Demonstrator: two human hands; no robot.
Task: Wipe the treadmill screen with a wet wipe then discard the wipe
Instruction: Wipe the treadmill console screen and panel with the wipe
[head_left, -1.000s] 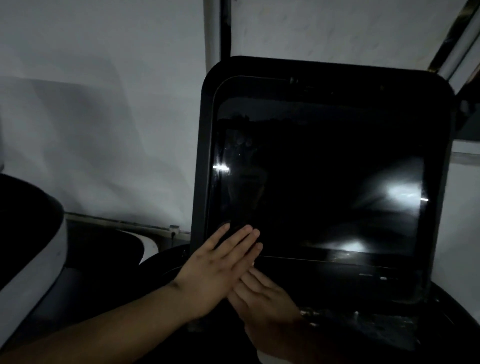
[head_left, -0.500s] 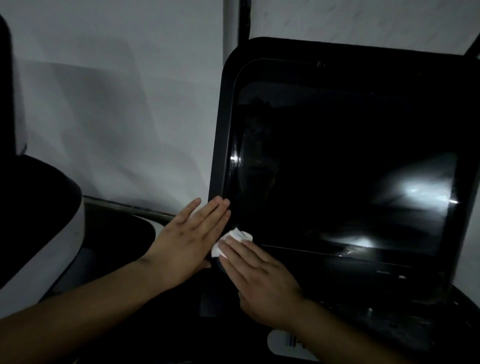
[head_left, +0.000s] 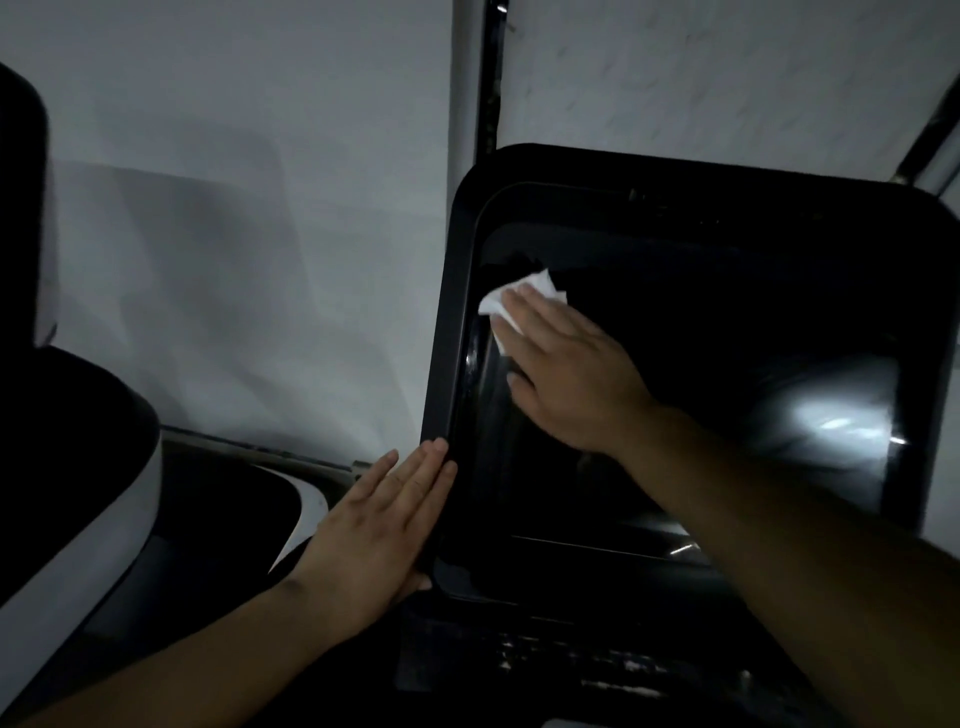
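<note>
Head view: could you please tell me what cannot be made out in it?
- Crumpled white wet wipe: head view, mostly covered by flat fingers of the right hand.
- Glossy black treadmill screen: head view, dimness and glare hide any smears.
- Dark console below the screen: head view, too dim and blurred.

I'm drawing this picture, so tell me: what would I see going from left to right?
Black-and-white machine part → left hand, flat against the frame → right hand, pressing the wipe on the screen → bright glare.
</note>
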